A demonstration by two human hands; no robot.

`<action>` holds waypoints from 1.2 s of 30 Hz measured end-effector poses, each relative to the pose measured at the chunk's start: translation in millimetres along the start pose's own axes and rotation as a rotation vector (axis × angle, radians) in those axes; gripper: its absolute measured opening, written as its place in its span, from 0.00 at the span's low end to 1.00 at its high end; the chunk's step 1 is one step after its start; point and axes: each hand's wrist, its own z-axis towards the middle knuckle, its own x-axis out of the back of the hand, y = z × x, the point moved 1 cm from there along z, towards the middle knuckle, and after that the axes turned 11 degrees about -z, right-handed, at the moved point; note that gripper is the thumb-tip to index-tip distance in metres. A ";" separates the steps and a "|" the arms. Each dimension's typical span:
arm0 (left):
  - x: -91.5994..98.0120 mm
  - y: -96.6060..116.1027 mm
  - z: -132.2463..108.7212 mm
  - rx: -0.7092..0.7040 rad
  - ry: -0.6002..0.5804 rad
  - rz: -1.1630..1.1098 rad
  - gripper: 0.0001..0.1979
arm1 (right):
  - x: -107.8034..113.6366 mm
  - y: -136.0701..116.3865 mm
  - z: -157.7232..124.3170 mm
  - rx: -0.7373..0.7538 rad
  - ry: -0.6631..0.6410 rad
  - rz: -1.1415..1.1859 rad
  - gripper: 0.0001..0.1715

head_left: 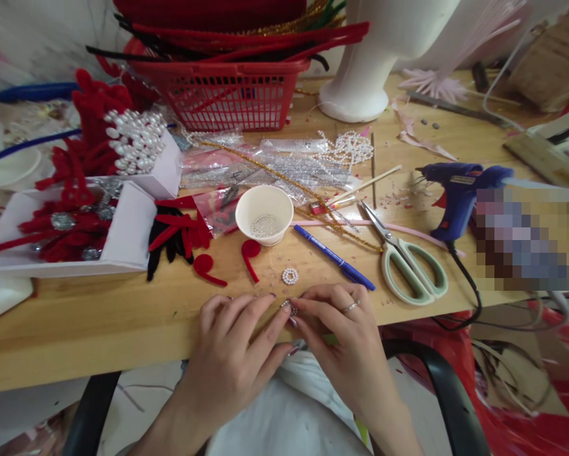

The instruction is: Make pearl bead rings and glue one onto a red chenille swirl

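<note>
Both hands meet at the front edge of the wooden table over a small pearl ring (288, 307). My left hand (239, 342) touches its left side with a fingertip, the other fingers lying apart. The fingertips of my right hand (343, 332) pinch the ring's right side, and a metal ring sits on one finger. Just beyond lies another pearl ring (290, 276), untouched. Farther back stands a white paper cup (264, 209) with loose pearls inside. Two red curled pieces (252, 249) lie left of it, and a blue pen (334, 256) lies to the right.
Green-handled scissors (412, 269) and a blue glue gun (455, 190) lie at the right. A red basket (231, 95) and a white stand (355, 76) are at the back. White boxes (127, 234) hold red fuzzy pieces at the left. Black chair arms flank the lap.
</note>
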 end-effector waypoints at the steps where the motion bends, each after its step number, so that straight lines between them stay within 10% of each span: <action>1: 0.3 -0.3 0.1 -0.013 -0.003 0.009 0.12 | -0.1 -0.1 0.2 0.001 0.003 0.004 0.07; 24: -5.5 -4.6 -3.3 -0.072 0.044 0.019 0.14 | 2.2 -8.4 -17.7 0.176 0.011 -0.268 0.17; 36: -15.5 -3.3 -15.0 -0.079 0.047 0.111 0.15 | -1.3 -42.6 -21.0 0.372 -0.016 -0.834 0.23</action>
